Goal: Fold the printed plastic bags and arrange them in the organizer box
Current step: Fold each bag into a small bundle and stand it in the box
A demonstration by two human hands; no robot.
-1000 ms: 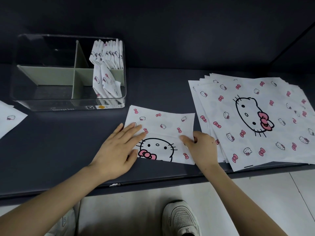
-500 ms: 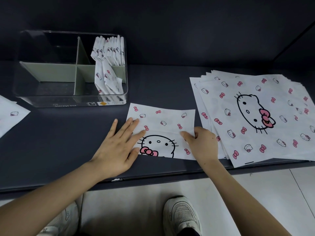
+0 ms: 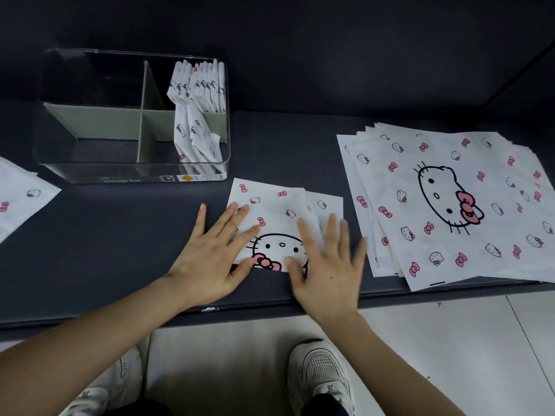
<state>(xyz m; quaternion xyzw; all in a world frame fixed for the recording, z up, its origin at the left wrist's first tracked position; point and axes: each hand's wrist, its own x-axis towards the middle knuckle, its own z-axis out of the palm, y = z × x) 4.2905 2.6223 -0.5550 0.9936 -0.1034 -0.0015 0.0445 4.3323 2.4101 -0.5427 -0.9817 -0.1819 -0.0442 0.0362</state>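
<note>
A partly folded white bag (image 3: 277,214) printed with cat faces and pink bows lies near the shelf's front edge. My left hand (image 3: 211,253) presses flat on its left side with straight fingers. My right hand (image 3: 326,259), blurred, lies flat over its right part with fingers spread. A clear organizer box (image 3: 90,172) with green dividers stands at the back left; several folded bags (image 3: 199,115) stand in its right compartments. A stack of unfolded bags (image 3: 450,205) lies at the right.
More printed bags (image 3: 21,196) lie at the far left edge. The dark shelf (image 3: 120,235) ends just below my hands. Below it are the light floor and my white shoes (image 3: 318,373). A dark wall stands behind the box.
My right hand let go of the bag's right edge and now lies flat over the bag, further left. A fold now shows on the bag's right side. My left hand stayed put.
</note>
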